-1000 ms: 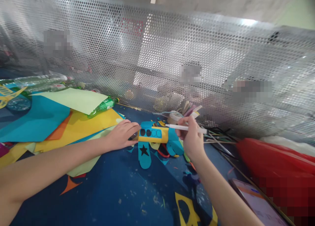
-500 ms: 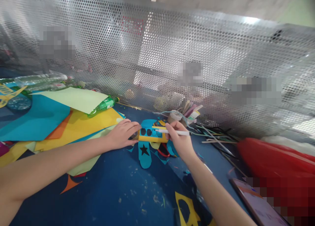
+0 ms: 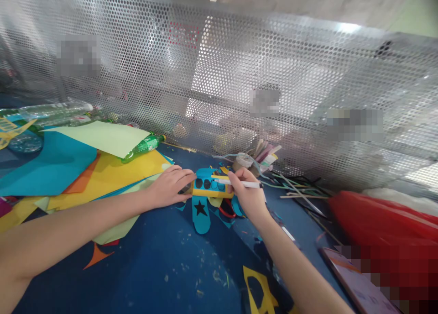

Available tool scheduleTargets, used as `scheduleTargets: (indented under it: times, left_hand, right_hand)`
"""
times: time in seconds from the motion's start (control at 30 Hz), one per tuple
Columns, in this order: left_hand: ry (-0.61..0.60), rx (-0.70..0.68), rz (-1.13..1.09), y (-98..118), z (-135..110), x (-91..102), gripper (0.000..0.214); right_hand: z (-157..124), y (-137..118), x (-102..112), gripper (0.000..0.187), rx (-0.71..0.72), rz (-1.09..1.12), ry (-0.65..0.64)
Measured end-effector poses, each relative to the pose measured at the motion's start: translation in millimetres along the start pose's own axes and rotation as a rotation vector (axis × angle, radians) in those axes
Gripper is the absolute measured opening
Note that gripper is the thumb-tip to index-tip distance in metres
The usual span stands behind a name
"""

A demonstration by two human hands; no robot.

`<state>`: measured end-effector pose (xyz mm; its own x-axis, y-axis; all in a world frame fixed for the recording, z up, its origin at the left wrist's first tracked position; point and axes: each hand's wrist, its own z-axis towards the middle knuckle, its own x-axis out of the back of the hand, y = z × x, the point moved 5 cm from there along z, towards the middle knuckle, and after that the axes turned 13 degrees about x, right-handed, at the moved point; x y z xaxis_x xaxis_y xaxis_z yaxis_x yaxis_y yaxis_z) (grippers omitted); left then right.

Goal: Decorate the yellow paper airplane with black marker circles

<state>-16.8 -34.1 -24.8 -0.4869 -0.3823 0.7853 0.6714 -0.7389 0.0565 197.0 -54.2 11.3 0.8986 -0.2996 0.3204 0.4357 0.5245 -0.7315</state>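
Observation:
A paper craft plane (image 3: pixel 208 191) lies on the blue table: a yellow tube body with dark and blue window dots, teal wings, and a black star on the near wing. My left hand (image 3: pixel 169 186) rests curled against the tube's left end, steadying it. My right hand (image 3: pixel 247 193) grips a white pen (image 3: pixel 236 182) held nearly level, its tip touching the tube near the blue windows.
Coloured paper sheets (image 3: pixel 68 168) and a green bottle (image 3: pixel 142 147) lie at the left. A perforated metal screen (image 3: pixel 239 76) runs along the back. Sticks and tape rolls (image 3: pixel 267 163) sit behind the plane. A red bag (image 3: pixel 383 232) and a phone (image 3: pixel 359 282) are at the right.
My right hand moved left with the pen, bringing its tip from above the plane's right end onto the tube by the windows. My left hand stayed put.

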Motion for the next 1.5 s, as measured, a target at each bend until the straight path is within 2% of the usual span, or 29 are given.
scheduleTargets:
  times: [0.8,1.5]
  left_hand:
    - [-0.023,0.014,-0.011,-0.9,-0.3,-1.4,0.043]
    - [-0.024,0.0,-0.006,-0.1,0.2,0.0,0.043]
  right_hand:
    - [0.5,-1.3,-1.5,0.034,-0.014,0.014,-0.044]
    - [1.9,-3.9,1.1,0.03,-0.002,0.012,-0.004]
